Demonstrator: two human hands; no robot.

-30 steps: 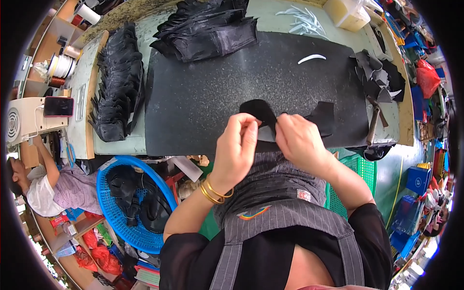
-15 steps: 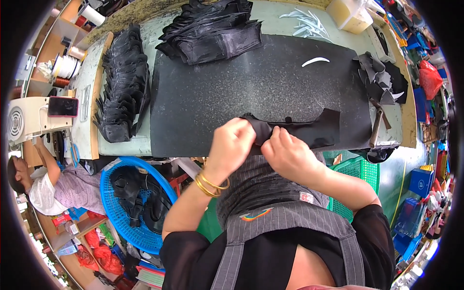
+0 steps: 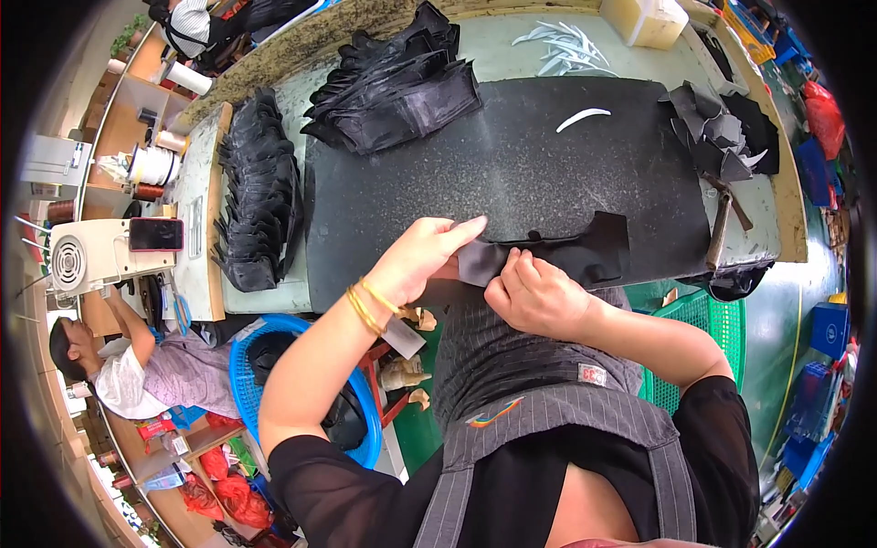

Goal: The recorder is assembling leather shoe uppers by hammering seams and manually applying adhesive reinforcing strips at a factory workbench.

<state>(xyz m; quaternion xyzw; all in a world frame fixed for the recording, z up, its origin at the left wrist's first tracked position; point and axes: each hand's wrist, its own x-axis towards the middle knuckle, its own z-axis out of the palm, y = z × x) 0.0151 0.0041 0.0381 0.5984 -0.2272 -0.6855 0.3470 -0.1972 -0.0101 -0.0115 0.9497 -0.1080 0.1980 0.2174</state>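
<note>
A black leather-like piece [image 3: 601, 245] with a notched edge lies along the near edge of the dark cutting mat [image 3: 411, 205]. My right hand [image 3: 541, 294] pinches its near edge, fingers closed, left of the middle. At its left end, which is turned over and shows a greyer face, is my left hand [image 3: 416, 260]. The left thumb is stretched out and apart from the piece; the other fingers are partly hidden beside that end. A white crescent-shaped strip [image 3: 583, 119] lies alone farther back on the mat.
Stacked black pieces [image 3: 393, 96] and an overlapping row of them [image 3: 258, 201] stand at left. White strips [image 3: 566, 47] lie at the back. Right are scraps [image 3: 708, 128] and a hammer [image 3: 720, 228]. A blue basket [image 3: 370, 429] stands below left; a co-worker [image 3: 164, 365] sits beyond.
My left hand has loosened from a closed grip, its thumb now stretched out. The piece's left end has turned to show a greyer face. My right hand still pinches; the view has shifted.
</note>
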